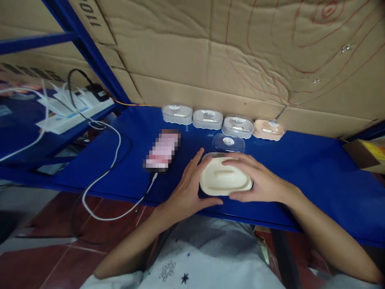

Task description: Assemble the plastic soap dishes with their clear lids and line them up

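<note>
A cream oval dish-like piece [225, 178] is held over the blue table near its front edge, between my two hands. My right hand [258, 178] grips its right side, fingers over the top and thumb below. At its left end, my left hand [191, 186] has fingers and thumb spread, with the fingertips at the rim. Directly behind the piece lies a clear oval lid [228, 143] with a round white sticker.
Along the cardboard wall stand several lidded grey boxes [207, 119] and a peach one [268, 129]. A phone [164, 150] with a white cable [118, 148] lies left. A power strip [72, 116] is at far left, a cardboard box [363, 155] at far right.
</note>
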The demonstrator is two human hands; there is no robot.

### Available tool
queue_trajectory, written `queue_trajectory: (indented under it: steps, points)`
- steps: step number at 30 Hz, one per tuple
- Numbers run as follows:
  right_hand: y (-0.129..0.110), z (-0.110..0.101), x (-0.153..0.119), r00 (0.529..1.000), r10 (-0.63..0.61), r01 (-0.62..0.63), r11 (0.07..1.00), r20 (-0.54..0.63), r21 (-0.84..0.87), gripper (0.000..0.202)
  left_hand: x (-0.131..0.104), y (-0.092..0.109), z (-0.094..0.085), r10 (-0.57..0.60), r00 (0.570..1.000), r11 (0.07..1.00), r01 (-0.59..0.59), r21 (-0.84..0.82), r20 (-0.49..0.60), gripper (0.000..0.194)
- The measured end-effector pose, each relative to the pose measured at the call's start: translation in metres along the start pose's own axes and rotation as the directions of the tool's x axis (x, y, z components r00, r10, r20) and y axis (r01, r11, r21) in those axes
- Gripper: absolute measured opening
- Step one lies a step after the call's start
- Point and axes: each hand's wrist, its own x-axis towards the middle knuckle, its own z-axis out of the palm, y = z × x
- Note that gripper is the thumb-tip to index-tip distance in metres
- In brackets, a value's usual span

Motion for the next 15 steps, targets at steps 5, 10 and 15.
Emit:
queue_trajectory:
  steps: [5, 10, 15]
  points:
    - [0.003, 0.001, 0.002, 0.992, -0.114, 0.108, 0.991, 0.059, 0.083, 0.085, -0.013, 0.012, -0.015, 0.013, 0.987, 0.999, -0.006, -0.045, 0.159, 0.076]
    - [0.032, 0.000, 0.004, 0.995, 0.080, -0.086, 0.988, -0.056, -0.125, 0.047, -0.026, 0.022, -0.035, -0.014, 0.951, 0.994, -0.019, 0.105, 0.309, 0.066]
    - [0.067, 0.003, 0.003, 0.968, 0.180, -0.226, 0.930, -0.178, -0.291, 0.052, -0.025, 0.023, -0.032, 0.024, 0.915, 0.978, -0.105, 0.180, 0.404, 0.058]
